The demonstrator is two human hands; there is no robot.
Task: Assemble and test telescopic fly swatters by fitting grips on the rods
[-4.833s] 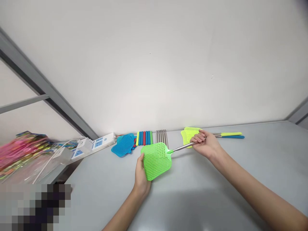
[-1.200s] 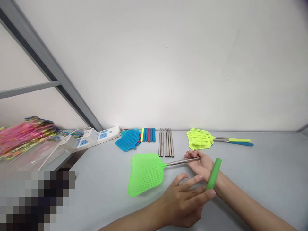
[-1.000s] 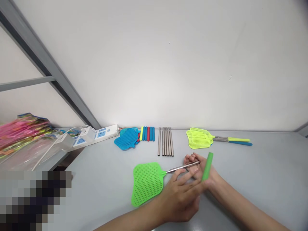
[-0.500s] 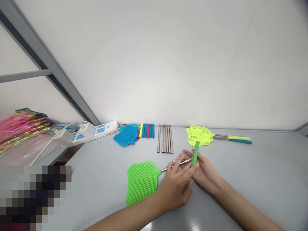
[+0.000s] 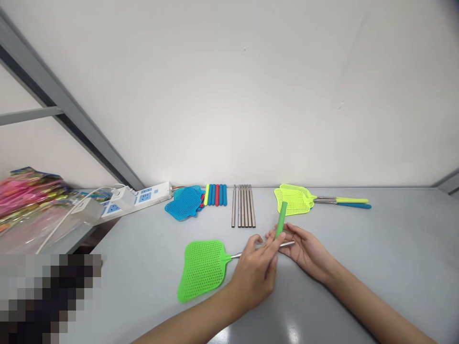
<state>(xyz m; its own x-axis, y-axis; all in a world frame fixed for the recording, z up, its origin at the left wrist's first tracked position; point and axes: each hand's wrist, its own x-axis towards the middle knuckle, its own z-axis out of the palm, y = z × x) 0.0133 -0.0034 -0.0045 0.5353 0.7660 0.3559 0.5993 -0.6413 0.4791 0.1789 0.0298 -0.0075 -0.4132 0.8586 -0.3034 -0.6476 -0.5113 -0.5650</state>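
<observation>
Green sleeve aloft: from my remote seat I have a green handle sleeve (image 5: pixel 281 220) standing nearly upright with a slight tilt, its lower end pinched in the fingers (image 5: pixel 274 241) of the left hand (image 5: pixel 253 277), which closes on it and hides that end. The right hand (image 5: pixel 304 251) lies palm up, its fingers curled loosely under the bare steel shaft (image 5: pixel 287 244) of a green plastic fly swatter (image 5: pixel 202 270). The shaft's tip pokes out just past them, beside the sleeve and, as far as I can tell, not inside it. The swatter's mesh head (image 5: pixel 193 282) rests on the counter (image 5: pixel 394 267) in front of a row of bare steel rods (image 5: pixel 244 206). Left of those rods sit coloured sleeves (image 5: pixel 215 195), blue mesh heads (image 5: pixel 182 208) and, farther on, a white power strip (image 5: pixel 147 196). Right of them lie yellow-green swatters (image 5: pixel 292 199) with yellow and blue grips (image 5: pixel 353 202) fitted.

My read: the sleeve should be light and soft, with a surface that may slip, so a firm hold low on its length suits it. The shaft looks thin, stiff and smooth and is steadiest held near its bare end; the mesh head looks light and bendy, a poor place to bear on.
</observation>
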